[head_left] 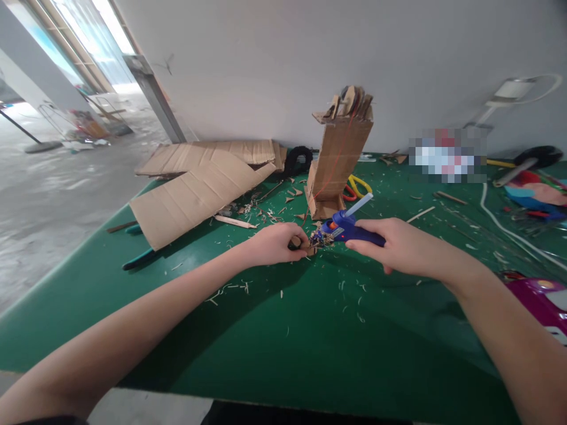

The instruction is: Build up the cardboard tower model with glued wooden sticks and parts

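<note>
A blue hot glue gun (349,229) is gripped in my right hand (396,245), with a pale glue stick (359,204) sticking up out of its back. Its nozzle end points left and is cluttered with shavings or glue scraps. My left hand (281,243) pinches a small piece of cardboard (311,251) close to the nozzle; whether the two touch is hard to tell. Just behind them stands a tall cardboard tower (339,162) with cardboard discs (352,100) and a red string at its top.
Cardboard sheets (195,198) lie at the back left over dark-handled tools. A pencil (235,222), yellow-handled scissors (361,184) and a black coil (299,159) are near the tower. On the right are a white cable (500,218) and a magenta object (538,304). Scraps litter the green table (310,342).
</note>
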Demonstrator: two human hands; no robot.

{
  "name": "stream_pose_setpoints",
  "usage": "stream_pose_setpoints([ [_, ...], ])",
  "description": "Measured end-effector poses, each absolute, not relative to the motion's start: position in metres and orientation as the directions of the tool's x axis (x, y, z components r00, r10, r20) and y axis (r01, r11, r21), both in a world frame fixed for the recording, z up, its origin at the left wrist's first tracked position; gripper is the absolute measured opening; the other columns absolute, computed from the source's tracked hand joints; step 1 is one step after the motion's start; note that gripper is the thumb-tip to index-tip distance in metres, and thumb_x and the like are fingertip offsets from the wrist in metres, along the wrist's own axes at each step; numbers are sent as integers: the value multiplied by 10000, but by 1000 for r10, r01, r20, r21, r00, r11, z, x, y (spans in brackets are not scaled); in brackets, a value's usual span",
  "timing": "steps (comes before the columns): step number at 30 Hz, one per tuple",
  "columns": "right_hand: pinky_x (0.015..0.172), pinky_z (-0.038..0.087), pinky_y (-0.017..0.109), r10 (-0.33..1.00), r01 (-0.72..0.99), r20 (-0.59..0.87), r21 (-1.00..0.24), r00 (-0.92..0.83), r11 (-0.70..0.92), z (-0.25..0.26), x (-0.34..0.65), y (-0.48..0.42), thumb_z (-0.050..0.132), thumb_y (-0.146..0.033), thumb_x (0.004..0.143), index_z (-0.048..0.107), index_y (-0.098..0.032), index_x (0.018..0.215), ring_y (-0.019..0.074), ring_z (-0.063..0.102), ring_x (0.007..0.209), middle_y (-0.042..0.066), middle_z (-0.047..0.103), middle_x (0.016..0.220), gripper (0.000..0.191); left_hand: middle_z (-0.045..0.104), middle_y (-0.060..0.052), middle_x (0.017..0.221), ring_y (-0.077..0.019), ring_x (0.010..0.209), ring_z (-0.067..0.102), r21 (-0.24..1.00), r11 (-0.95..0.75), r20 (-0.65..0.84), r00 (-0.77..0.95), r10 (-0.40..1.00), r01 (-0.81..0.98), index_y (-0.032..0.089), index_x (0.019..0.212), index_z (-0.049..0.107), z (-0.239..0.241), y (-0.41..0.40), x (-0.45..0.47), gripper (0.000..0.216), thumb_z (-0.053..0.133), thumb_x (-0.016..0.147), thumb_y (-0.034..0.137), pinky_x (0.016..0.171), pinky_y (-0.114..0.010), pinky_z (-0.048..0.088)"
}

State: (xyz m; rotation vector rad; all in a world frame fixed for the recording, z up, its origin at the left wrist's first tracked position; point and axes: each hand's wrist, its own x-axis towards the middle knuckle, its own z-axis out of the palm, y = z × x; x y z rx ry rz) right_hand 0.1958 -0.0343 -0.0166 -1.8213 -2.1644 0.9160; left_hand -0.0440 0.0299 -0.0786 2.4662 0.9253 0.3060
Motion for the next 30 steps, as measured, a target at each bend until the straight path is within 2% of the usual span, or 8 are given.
stream_pose_setpoints([
  [6, 438, 390, 266, 939, 831, -249, -552, -236, 63, -18, 196, -34, 496, -547, 763, 615, -223, 1067, 140, 557, 449, 20, 611, 711, 460, 643, -27, 908, -151, 780, 570, 510, -651, 28, 746, 665, 562, 181, 941, 638, -77, 29, -44, 248, 597, 742, 323, 656, -256, 424],
  [13, 440, 421, 286, 940, 834, -257, -550, -223, 48, -21, 196, -31, 507, -543, 757, 577, -225, 1151, 130, 552, 424, 53, 660, 847, 511, 645, -25, 880, -146, 749, 573, 508, -633, 29, 722, 691, 585, 181, 945, 631, -80, 29, -43, 267, 605, 736, 346, 626, -249, 418],
  [30, 405, 379, 267, 934, 848, -280, -529, -222, 43, -18, 195, -29, 498, -576, 756, 603, -213, 1123, 128, 531, 398, 40, 649, 731, 526, 647, -22, 868, -142, 727, 574, 545, -589, -2, 704, 710, 596, 182, 924, 620, -79, 27, -41, 260, 604, 720, 342, 594, -242, 409],
])
